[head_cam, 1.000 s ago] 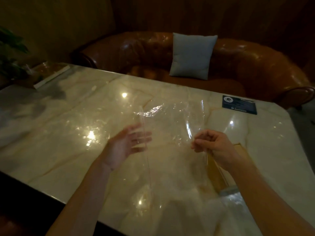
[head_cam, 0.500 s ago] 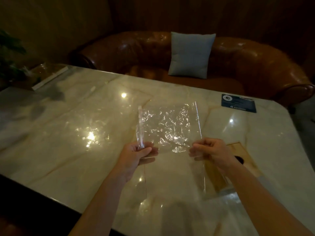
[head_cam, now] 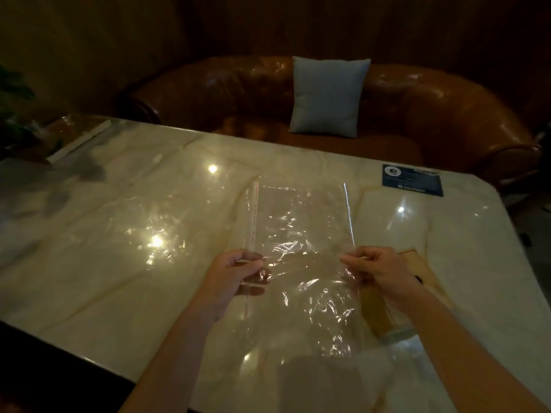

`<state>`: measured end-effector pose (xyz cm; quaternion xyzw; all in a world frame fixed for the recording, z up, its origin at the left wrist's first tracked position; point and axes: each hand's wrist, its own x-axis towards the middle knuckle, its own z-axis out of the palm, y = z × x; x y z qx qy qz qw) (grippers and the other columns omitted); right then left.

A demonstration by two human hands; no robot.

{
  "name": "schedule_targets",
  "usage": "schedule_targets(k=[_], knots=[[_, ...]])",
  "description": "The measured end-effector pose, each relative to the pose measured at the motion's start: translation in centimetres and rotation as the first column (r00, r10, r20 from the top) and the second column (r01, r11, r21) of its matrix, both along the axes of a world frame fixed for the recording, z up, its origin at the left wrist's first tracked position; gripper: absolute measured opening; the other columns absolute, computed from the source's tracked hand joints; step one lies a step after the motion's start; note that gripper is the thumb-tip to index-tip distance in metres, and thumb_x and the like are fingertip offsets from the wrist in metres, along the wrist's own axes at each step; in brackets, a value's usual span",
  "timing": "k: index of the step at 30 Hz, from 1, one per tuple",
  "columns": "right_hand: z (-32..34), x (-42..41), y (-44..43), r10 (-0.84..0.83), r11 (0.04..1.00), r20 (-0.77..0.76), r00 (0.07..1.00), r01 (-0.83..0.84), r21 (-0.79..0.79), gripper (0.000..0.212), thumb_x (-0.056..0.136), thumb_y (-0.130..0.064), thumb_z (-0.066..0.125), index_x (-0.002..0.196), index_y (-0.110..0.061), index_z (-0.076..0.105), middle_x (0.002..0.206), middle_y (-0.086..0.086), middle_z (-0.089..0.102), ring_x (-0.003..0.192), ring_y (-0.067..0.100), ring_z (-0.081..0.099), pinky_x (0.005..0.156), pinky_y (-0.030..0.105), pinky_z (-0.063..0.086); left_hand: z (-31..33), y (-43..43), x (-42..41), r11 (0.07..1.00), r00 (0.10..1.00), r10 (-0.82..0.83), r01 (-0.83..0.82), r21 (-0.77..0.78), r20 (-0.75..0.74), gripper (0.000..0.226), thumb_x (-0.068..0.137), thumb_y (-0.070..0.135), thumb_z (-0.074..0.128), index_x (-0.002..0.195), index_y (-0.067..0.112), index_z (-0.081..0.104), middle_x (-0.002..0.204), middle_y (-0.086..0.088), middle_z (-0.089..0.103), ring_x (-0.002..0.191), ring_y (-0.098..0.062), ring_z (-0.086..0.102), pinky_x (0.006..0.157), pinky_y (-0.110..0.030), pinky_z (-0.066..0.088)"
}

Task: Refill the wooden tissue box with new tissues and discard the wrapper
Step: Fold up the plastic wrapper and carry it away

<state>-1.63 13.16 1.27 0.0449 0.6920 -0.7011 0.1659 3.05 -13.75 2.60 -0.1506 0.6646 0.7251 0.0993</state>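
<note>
Fingers (head_cam: 252,262) of left hand (head_cam: 235,274) and right hand (head_cam: 380,271) pinch the wrapper (head_cam: 301,228) between them; fold inward without loosening.

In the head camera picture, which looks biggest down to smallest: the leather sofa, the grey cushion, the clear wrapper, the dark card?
1. leather sofa
2. clear wrapper, held nearest the camera, so it may only look bigger than the cushion
3. grey cushion
4. dark card
</note>
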Motion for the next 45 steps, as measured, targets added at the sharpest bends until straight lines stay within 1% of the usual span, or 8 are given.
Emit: schedule_targets(k=[11,21,24,30,32,35,40,45], knots=[[-0.7,0.0,1.5,0.1,0.969,0.108,0.989,-0.072,-0.238,0.02,0.066,-0.006,0.065,0.082,-0.01,0.075,0.059,0.012,0.07,0.054,0.021,0.068,0.049,0.029,0.057,0.8,-0.3,0.0,0.998,0.997,-0.049,0.051,0.026,-0.063,0.027,0.09,-0.003,0.047,0.084,0.012,0.069,0.068,-0.007,0.074,0.058,-0.018,0.07,0.04,-0.02,0.048],[-1.1,-0.1,1.9,0.1,0.976,0.061,0.993,-0.086,-0.198,0.033,0.078,0.008,0.047,0.062,-0.004,0.073,0.063,0.009,0.073,0.051,0.014,0.064,0.043,0.021,0.051,-0.4,0.1,0.0,1.0,1.0,-0.016,0.016,0.019,-0.012,0.056,0.078,-0.022,0.031,0.045,0.008,0.064,0.06,-0.007,0.072,0.05,-0.013,0.067,0.039,-0.022,0.05],[-1.0,0.1,1.8,0.133,0.991,0.002,0.991,-0.133,-0.034,0.007,0.073,-0.005,0.065,0.071,-0.008,0.071,0.065,0.006,0.071,0.057,0.018,0.061,0.05,0.025,0.052,-0.8,0.2,-0.1,0.997,0.998,-0.06,0.059,-0.049,-0.004,0.051,0.075,-0.025,0.029,0.043,0.004,0.057,0.079,-0.013,0.071,0.068,-0.019,0.069,0.05,-0.031,0.057],[0.2,0.1,1.5,0.198,0.975,-0.173,0.965,-0.175,0.135,0.047,0.072,0.018,0.061,0.096,-0.022,0.059,0.077,0.0,0.058,0.065,0.004,0.06,0.056,0.019,0.053,-1.0,1.3,-0.3,0.982,0.996,0.058,-0.07,-0.174,-0.073,0.035,0.086,-0.014,0.038,0.072,0.012,0.057,0.098,-0.009,0.059,0.078,-0.019,0.06,0.068,-0.028,0.05],[1.0,0.1,1.4,0.281,0.957,-0.169,0.945,-0.263,0.122,0.06,0.073,0.017,0.06,0.111,-0.029,0.055,0.074,0.0,0.058,0.069,0.006,0.062,0.062,0.021,0.054,-0.5,1.6,-0.2,0.984,0.991,-0.049,0.026,-0.179,-0.121,0.017,0.085,0.002,0.058,0.089,0.019,0.058,0.101,-0.004,0.061,0.086,-0.016,0.061,0.074,-0.023,0.049],[2.6,-0.1,0.9,0.388,0.919,-0.175,0.905,-0.363,0.155,0.062,0.075,0.014,0.059,0.114,-0.033,0.054,0.072,-0.003,0.063,0.075,0.012,0.064,0.07,0.027,0.056,0.0,2.7,-0.3,0.885,0.918,-0.39,0.353,-0.303,-0.067,0.046,0.067,0.024,0.076,0.106,0.03,0.054,0.107,0.008,0.062,0.097,-0.005,0.06,0.087,-0.021,0.048],[5.7,-0.1,-0.8,0.544,0.833,-0.241,0.804,-0.485,0.266,0.046,0.077,0.003,0.064,0.103,-0.034,0.062,0.075,-0.012,0.066,0.085,0.02,0.065,0.081,0.031,0.055,0.7,5.3,-0.3,0.758,0.798,-0.598,0.53,-0.381,-0.08,0.027,0.074,0.002,0.073,0.085,0.024,0.061,0.071,0.015,0.06,0.07,-0.002,0.056,0.071,-0.018,0.046],[7.1,-0.2,-0.5,0.542,0.81,-0.262,0.799,-0.413,0.415,0.036,0.078,-0.014,0.07,0.103,-0.037,0.059,0.084,-0.009,0.065,0.08,0.009,0.063,0.078,0.022,0.053,0.5,5.6,-0.4,0.814,0.846,-0.477,0.324,-0.482,-0.237,0.013,0.076,0.0,0.068,0.073,0.013,0.065,0.068,-0.001,0.057,0.068,-0.013,0.05,0.067,-0.028,0.042]])
